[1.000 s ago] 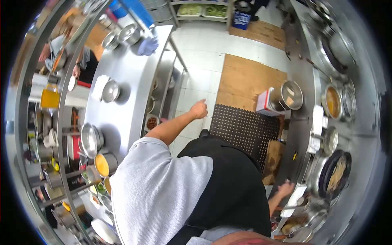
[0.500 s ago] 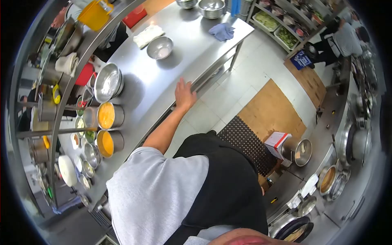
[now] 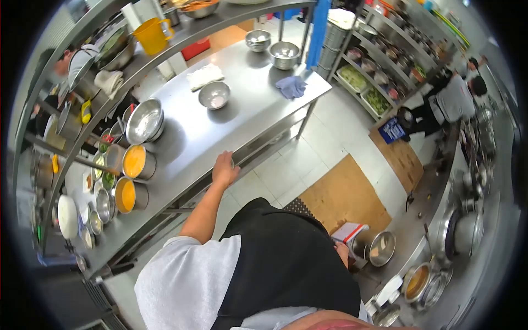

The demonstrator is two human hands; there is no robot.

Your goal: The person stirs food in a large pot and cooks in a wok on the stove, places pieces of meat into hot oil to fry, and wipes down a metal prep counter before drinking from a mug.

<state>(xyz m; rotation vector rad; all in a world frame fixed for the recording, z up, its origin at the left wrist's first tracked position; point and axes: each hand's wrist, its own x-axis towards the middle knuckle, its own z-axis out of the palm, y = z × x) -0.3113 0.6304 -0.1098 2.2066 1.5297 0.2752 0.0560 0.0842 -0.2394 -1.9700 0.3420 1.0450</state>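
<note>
My left hand [image 3: 225,170] is at the front edge of the steel table [image 3: 181,148], fingers apart, with nothing visible in it. Farther back on the table are a steel bowl [image 3: 214,95], a white cloth [image 3: 205,77] and a blue cloth [image 3: 291,87]. My right hand [image 3: 342,253] shows only in part beside my apron, near a white and red box [image 3: 348,232] and a steel pot [image 3: 383,248]; its fingers are too hidden to read.
Two steel pots of orange liquid [image 3: 134,161] stand at the table's left. A shelf [image 3: 231,12] with a yellow jug [image 3: 152,36] arches above. Co-workers [image 3: 452,102] are at the far right and upper left. Cooking pans [image 3: 416,281] line the right counter.
The view has swung toward the table and far shelves. My left hand has come to the table's edge. My right hand has moved from beside the stove to near the box.
</note>
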